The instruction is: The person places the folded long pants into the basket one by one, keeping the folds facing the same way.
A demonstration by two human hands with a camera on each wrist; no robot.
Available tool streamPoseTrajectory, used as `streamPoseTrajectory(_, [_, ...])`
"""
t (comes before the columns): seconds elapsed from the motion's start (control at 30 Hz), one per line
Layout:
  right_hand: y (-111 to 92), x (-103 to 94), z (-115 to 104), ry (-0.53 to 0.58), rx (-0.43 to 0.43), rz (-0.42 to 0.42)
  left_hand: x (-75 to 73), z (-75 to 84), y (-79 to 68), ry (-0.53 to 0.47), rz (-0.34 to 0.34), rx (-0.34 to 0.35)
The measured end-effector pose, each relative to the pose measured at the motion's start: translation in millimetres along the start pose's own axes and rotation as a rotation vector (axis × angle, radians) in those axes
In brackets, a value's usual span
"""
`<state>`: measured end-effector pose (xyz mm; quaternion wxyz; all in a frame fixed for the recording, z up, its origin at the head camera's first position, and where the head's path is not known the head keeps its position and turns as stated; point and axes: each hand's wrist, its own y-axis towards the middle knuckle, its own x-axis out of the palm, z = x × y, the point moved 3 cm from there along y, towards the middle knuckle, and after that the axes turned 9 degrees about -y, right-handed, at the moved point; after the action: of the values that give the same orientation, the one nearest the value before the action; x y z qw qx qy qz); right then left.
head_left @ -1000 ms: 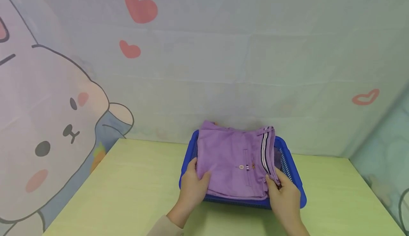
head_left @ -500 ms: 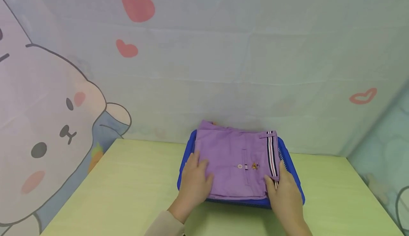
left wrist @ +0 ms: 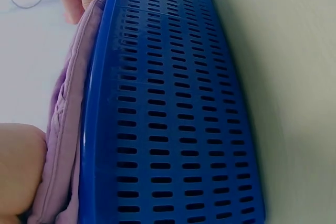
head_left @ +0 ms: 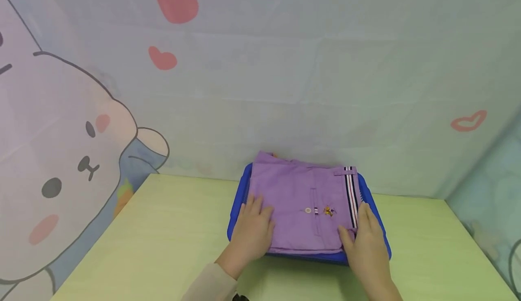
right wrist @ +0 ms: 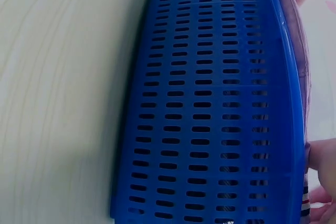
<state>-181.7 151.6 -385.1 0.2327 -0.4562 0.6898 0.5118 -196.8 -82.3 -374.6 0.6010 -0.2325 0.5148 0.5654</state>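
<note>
Folded purple trousers [head_left: 291, 188], with a button, a small embroidered patch and a striped waistband, lie across the top of a blue plastic basket [head_left: 235, 210]. My left hand [head_left: 254, 228] rests on their left front part, fingers extended over the cloth. At the right front corner, my right hand [head_left: 366, 242] lies along the waistband edge, its fingers straight and its thumb on the cloth. In the left wrist view the basket's slotted wall [left wrist: 173, 103] fills the middle, with purple cloth [left wrist: 73, 77] along its rim. The right wrist view shows cloth [right wrist: 296, 30] over the rim too.
The basket stands on a pale yellow-green table [head_left: 179, 215], near its back edge. Behind hangs a curtain [head_left: 366, 79] printed with hearts and a rabbit. A dark cable [head_left: 513, 265] shows at the far right.
My right hand has released its pinch on the waistband and straightened its fingers. The waistband has spread flatter to the right. My left hand has moved from the side edge onto the cloth.
</note>
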Motion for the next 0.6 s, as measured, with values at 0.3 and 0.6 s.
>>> streamPoseTrajectory(0.3, [-2,7.1,-9,-0.117,-0.144,-0.069,0.6,5.4,2.2,0.132,-0.11,0.01])
streamPoseTrajectory(0.6, [-1,12.7,-10,-0.171,-0.161,-0.164,2.1,3.5,1.8,0.102,-0.146,-0.016])
